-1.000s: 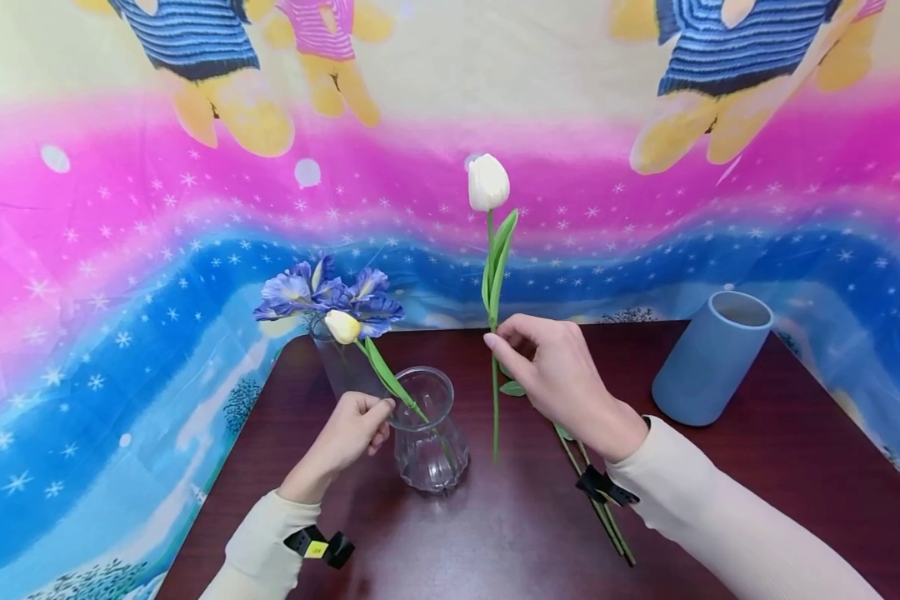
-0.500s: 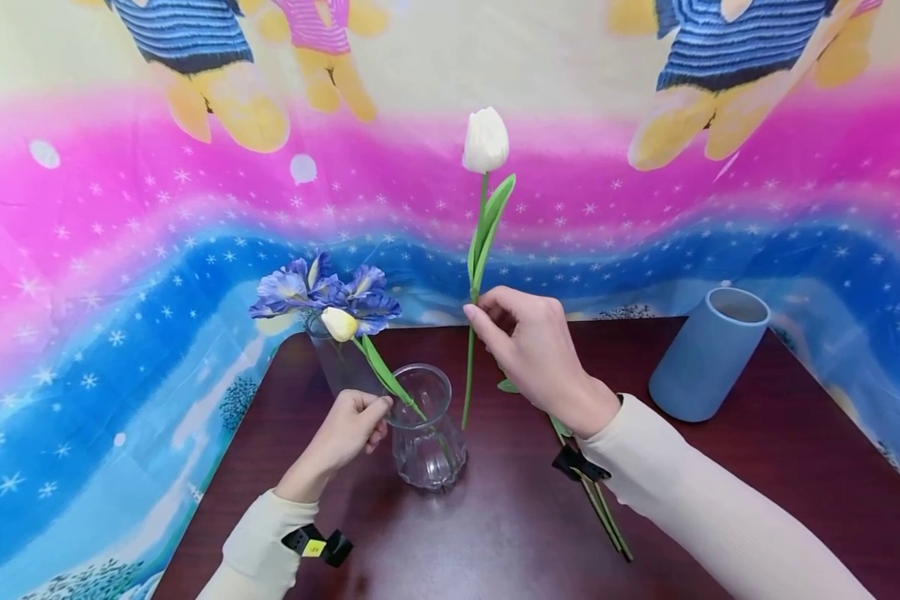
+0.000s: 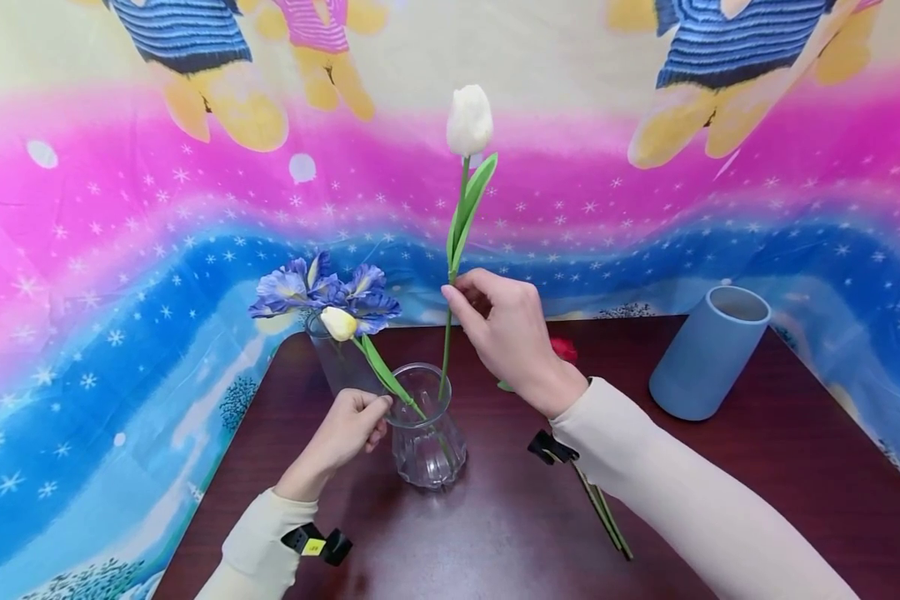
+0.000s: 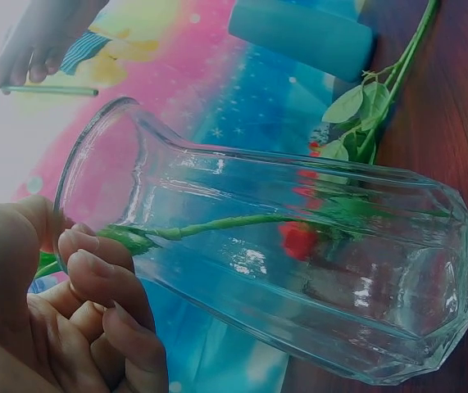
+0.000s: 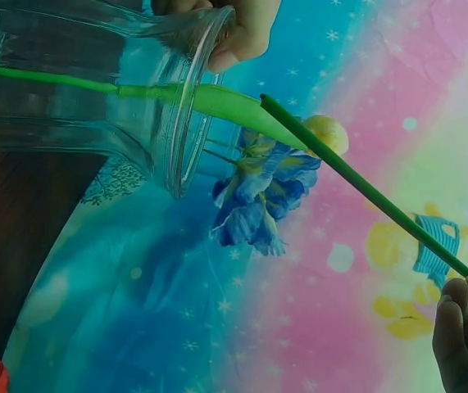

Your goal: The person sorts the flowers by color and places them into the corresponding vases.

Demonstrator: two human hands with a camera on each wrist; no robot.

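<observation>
- One in, by the look of it: the yellow-tipped tulip (image 3: 382, 367) has its stem inside the glass vase (image 3: 412, 458), leaning out over the left hand (image 3: 345, 429).
- And here's the white tulip (image 3: 459, 225), rising above the right hand (image 3: 498, 329), its lower tip below that hand and just outside the vase mouth (the right wrist view shows that end free in the air).
- So, I'd judge, partway there: one flower placed, this one not yet; the red flower (image 3: 564, 348), just beyond the right wrist, may be left to do.
- Right hand now: thumb and fingers closed in a light pinch on the white tulip's stem, just under the leaves.
- Left hand: fingers curled, thumb and fingertips gripping the vase rim, the vase just to its right.
- Beyond the left hand, blue flowers (image 3: 326, 292) stand in a tall glass (image 3: 345, 371).
</observation>
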